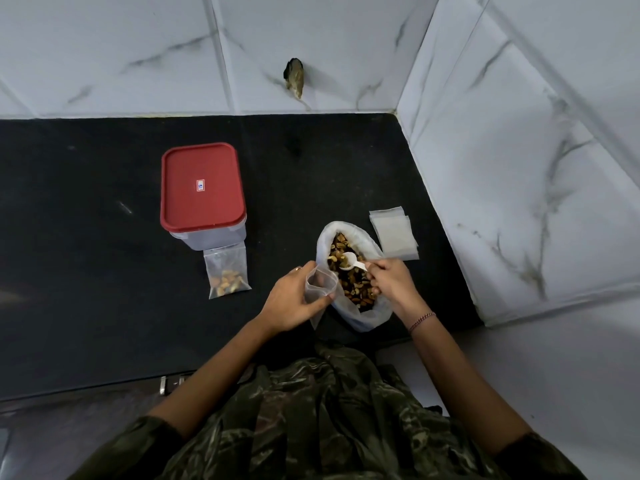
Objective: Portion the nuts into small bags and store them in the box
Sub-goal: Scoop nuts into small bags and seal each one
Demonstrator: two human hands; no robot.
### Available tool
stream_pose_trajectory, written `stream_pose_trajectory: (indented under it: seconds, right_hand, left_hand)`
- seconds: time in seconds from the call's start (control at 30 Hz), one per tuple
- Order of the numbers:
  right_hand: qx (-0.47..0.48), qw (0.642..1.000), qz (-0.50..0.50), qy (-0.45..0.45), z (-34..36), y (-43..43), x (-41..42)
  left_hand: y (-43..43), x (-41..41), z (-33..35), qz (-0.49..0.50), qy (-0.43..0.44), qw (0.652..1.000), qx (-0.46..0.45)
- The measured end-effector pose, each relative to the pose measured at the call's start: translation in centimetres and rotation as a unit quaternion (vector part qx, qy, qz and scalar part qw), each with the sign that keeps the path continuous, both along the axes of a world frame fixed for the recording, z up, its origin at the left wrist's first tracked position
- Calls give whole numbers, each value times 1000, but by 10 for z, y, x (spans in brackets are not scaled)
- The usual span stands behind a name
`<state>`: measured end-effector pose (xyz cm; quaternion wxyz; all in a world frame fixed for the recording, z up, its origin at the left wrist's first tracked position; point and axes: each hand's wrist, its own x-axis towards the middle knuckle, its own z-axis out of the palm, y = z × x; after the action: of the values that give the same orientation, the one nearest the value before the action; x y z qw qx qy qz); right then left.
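Camouflage shirt closest, both forearms reaching from it over the black desk. Left hand curled round a small clear bag, thumb and fingers pinching its mouth open, just left of the white sack and seemingly against its wall. Right hand pinching the handle of a white scoop, bowl down on the nuts inside the sack; load in the bowl too small to judge.

Left of the sack, well apart: box with red lid closed on top, and a filled bag lying flat against its near side. Just right of the sack, toward the wall: stack of empty bags.

Likely trouble from here, as a judgement:

- Spilling on the short trip from sack to small clear bag: narrow, floppy mouth, kept open by one hand only, easy to miss with a heaped scoop.
- Mouth folding shut under the first nuts, sending the rest onto the desk.
- Soft sack slumping or tipping toward the near edge of the desk, close by, under a hard dig of the scoop.
- Overfilling, leaving no room to seal.
- Later, lid needing a free hand or two, hence a risk of setting down an unsealed bag and losing nuts.
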<state>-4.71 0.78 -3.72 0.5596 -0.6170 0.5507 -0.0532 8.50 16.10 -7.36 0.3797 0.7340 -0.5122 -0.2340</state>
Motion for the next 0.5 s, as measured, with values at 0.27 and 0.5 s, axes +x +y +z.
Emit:
stream_pose_trajectory:
  seconds: [0.27,0.5]
  right_hand:
    - [81,988,-89,-97,10,5,-11]
    - [118,971,-125,-165,32,19,-6]
  left_hand:
    - [1,5,10,59,-40,997,-16]
    - [-5,14,16,72,-42,996,-13]
